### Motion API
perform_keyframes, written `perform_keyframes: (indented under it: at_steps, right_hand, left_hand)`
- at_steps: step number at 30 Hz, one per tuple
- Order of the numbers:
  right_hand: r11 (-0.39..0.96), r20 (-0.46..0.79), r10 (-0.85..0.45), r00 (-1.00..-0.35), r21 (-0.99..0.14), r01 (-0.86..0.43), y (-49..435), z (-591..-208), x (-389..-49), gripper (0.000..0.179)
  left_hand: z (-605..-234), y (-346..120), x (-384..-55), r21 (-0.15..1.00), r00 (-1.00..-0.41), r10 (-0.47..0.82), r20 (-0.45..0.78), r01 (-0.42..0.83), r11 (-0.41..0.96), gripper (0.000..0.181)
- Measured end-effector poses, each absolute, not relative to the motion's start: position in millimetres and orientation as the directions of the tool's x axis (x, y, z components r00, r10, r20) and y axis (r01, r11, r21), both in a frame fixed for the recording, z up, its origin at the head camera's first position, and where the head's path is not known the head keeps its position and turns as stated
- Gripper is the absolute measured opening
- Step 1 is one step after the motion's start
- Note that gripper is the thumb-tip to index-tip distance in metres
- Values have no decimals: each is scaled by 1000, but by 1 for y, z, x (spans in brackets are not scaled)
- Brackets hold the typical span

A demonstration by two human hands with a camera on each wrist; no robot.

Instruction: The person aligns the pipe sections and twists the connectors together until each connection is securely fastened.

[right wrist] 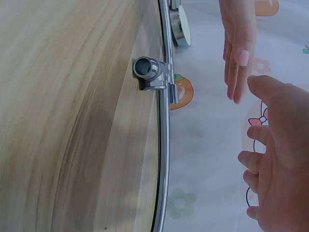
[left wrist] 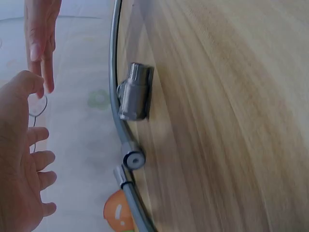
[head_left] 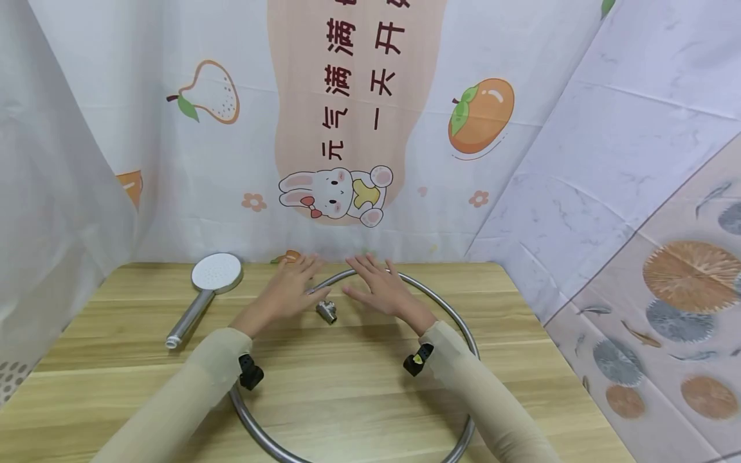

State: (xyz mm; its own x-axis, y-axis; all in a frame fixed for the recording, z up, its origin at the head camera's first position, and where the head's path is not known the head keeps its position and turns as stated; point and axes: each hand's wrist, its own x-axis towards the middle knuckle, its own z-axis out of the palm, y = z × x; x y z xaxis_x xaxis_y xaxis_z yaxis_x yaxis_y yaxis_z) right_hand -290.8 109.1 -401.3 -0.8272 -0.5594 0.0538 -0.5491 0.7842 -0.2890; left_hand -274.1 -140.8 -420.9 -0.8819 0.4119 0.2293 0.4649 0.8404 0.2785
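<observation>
My left hand [head_left: 289, 289] and right hand [head_left: 384, 289] are held over the far part of the table, fingers straight and pointing away, palms down, holding nothing. Between and below them lies a small chrome tee-shaped fitting [head_left: 327, 312]; its round open outlet [right wrist: 147, 68] shows in the right wrist view. Around it loops a grey metal shower hose [head_left: 442, 302], passing under both forearms. Its two ends, one with a connector nut [left wrist: 133, 158], lie close together in the left wrist view. Left of my left hand rests a shower head [head_left: 217, 272], white face up, handle toward me.
The wooden table [head_left: 347, 399] meets a printed cloth backdrop [head_left: 220, 193] at its far edge. Cloth also hangs along the left and right sides. Black wrist cameras [head_left: 251, 372] are strapped over both beige sleeves [head_left: 179, 392].
</observation>
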Motion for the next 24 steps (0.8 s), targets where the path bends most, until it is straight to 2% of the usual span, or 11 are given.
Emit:
perform_keyframes:
  at_steps: [14,24]
  right_hand:
    - [741,136,-585,-799,-312,-595,94,-402,-299,66]
    - [688,144,-628,-765,-356,-632,84,-407,-309,63]
  left_hand:
    - [-415,-188,-266,304,-920,274,282,356,884,67]
    - [-400,-238,-254,419,-961,152,233,240,875,68]
